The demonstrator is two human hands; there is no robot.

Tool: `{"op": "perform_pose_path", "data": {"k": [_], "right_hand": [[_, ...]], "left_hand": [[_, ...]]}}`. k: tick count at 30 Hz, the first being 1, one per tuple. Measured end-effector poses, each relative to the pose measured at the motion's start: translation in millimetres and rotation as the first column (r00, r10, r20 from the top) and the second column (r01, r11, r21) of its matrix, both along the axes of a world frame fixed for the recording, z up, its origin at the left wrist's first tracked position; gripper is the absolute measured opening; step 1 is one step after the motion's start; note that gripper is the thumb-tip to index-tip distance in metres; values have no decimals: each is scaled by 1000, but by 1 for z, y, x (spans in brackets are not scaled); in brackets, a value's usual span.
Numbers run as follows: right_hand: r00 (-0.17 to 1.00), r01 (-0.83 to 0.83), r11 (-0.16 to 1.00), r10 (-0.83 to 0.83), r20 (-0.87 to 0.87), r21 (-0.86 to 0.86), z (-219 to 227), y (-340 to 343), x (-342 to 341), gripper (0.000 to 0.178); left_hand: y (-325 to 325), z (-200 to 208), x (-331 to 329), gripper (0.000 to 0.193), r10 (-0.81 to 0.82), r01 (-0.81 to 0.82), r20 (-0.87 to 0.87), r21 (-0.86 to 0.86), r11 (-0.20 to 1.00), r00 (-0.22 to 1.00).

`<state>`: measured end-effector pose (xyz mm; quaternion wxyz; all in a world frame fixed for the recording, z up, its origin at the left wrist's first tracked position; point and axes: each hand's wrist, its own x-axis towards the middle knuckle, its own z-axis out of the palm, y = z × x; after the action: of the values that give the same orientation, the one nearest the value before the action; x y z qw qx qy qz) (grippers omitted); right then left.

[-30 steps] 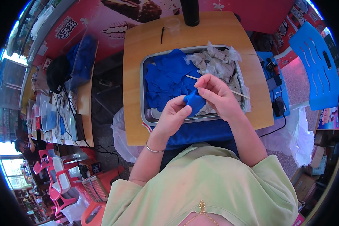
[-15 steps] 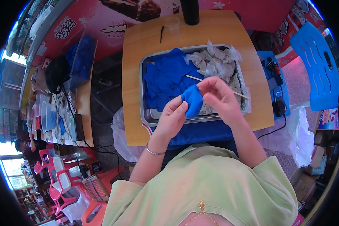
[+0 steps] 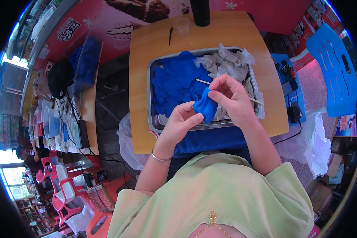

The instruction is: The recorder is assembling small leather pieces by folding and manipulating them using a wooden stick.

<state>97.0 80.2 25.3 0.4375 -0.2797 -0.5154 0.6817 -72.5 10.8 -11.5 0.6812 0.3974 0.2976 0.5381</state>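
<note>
- Currently, the left hand (image 3: 180, 122) grasps a thin blue piece (image 3: 206, 109) at its lower left, thumb over the near side.
- Right hand (image 3: 231, 99): thumb and fingers pinch the same piece at its upper edge.
- Piece is folded and bunched between both hands, above the near part of a metal tray (image 3: 150, 99).
- Tray rests on a wooden bench (image 3: 141, 79); left portion holds a heap of flat blue pieces (image 3: 178, 81), right portion crumpled greyish pieces (image 3: 226, 65) with clear plastic.
- Pale stick (image 3: 202, 81) lies over the tray contents, partly hidden by the right hand.
- Far side of bench: clear cup (image 3: 181, 25) between a black cylinder (image 3: 200, 14) and a thin black rod (image 3: 170, 36).
</note>
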Motion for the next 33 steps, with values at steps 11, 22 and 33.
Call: {"op": "perform_pose_path", "data": {"k": [11,22,33], "right_hand": [[971,-178,980,161,-177,-87,-4,-3,-4,13],[981,-118,993,114,-155,-23,-13,4,0,12],[963,236,913,-266,48,332,-29,-3,5,17]], "left_hand": [[4,3,-6,24,-70,74,-50,93,993,996],[15,7,-3,13,9,38,-189,246,969,982],[11,2,18,35,209,-164,182,-237,958,961]]}}
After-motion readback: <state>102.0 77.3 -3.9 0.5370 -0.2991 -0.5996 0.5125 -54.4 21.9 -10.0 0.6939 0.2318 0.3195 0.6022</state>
